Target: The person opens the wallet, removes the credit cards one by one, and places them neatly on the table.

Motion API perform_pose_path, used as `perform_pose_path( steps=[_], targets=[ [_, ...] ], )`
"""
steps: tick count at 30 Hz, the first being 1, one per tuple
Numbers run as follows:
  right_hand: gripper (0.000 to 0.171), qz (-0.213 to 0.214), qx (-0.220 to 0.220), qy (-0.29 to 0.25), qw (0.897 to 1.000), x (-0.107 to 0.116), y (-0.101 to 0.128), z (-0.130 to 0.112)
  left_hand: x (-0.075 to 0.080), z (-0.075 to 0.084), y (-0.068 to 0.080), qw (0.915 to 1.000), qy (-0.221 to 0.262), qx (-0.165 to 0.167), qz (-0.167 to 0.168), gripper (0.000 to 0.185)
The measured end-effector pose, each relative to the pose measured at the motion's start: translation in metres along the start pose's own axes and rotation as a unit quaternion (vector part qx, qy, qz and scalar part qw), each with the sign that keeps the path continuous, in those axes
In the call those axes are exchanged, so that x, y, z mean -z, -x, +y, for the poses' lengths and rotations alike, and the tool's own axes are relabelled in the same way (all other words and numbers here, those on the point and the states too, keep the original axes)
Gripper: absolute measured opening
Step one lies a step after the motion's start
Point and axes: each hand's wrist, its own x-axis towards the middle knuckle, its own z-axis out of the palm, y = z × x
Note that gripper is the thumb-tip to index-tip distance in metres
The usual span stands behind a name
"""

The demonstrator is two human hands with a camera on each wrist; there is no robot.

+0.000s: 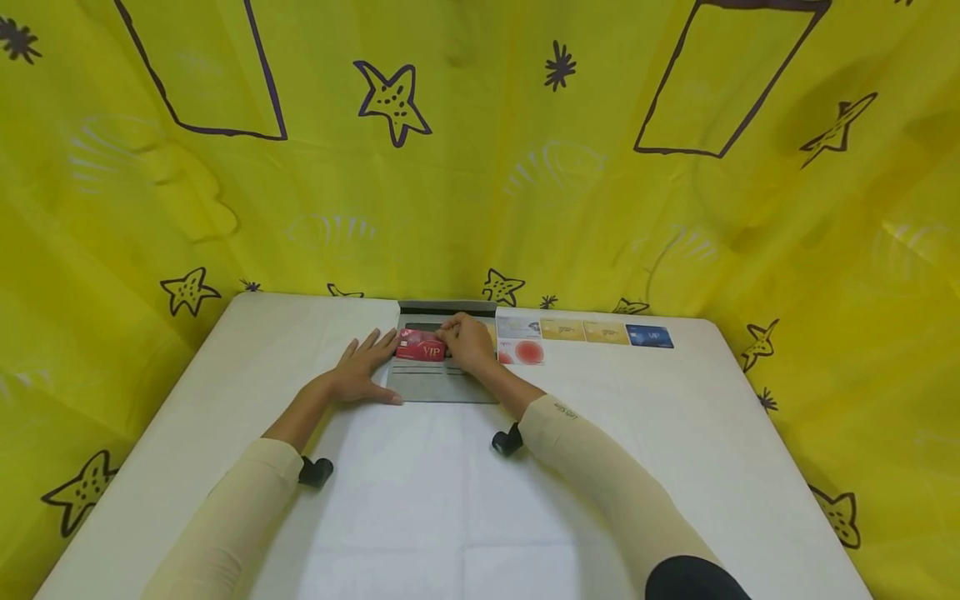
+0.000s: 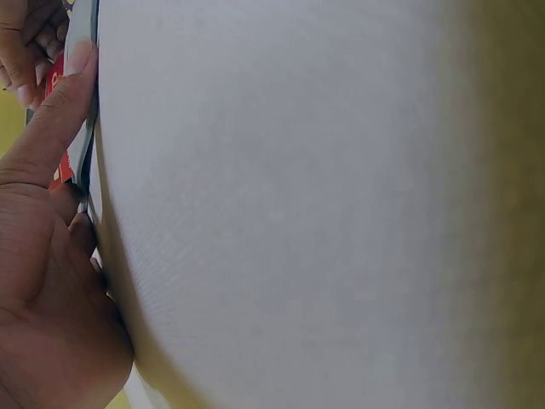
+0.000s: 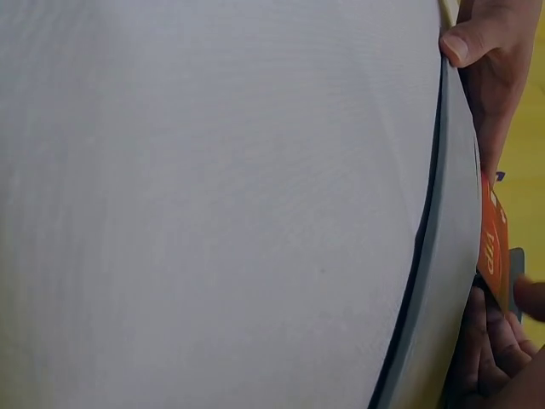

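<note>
A grey card wallet [image 1: 420,387] with slot lines lies on the table, its far flap standing along the back edge. Over its left side is a red VIP card [image 1: 422,345], also seen in the right wrist view as a red card [image 3: 493,234] tilted up from the wallet. My right hand [image 1: 471,342] pinches the card's right end between thumb and fingers. With fingers spread, my left hand [image 1: 362,371] rests at the wallet's left edge, and its thumb [image 2: 53,119] presses on the near left corner. Part of the wallet is hidden under my right hand.
Right of the wallet lie a pale card [image 1: 519,327], two gold cards [image 1: 562,330], a blue VIP card [image 1: 649,336] and a card with a red circle [image 1: 521,352]. The white table [image 1: 420,517] meets a yellow curtain [image 1: 465,183] at the back.
</note>
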Motion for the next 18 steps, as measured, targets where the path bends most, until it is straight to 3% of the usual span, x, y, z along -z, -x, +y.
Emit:
perform_pose_path(
  steps=[5,8,13,18],
  targets=[
    [0.055,-0.038,0.044,-0.001,0.998,0.0035,-0.0015,0.0029,-0.0021,-0.0045,-0.0009,1.0000,-0.007,-0.006,0.003,0.119],
    [0.066,-0.065,0.072,0.010,0.995,0.0050,-0.0015,0.0041,0.0008,-0.0010,0.0004,1.0000,0.000,-0.008,0.002,0.119],
    [0.056,-0.092,0.111,0.014,0.989,0.0036,-0.0013,0.0062,0.0039,0.0031,0.0018,1.0000,0.004,-0.002,-0.006,0.121],
    [0.047,-0.093,0.132,0.037,0.986,-0.0001,-0.0023,0.0075,0.0024,0.0008,0.0015,1.0000,0.000,-0.004,-0.006,0.122]
  ],
)
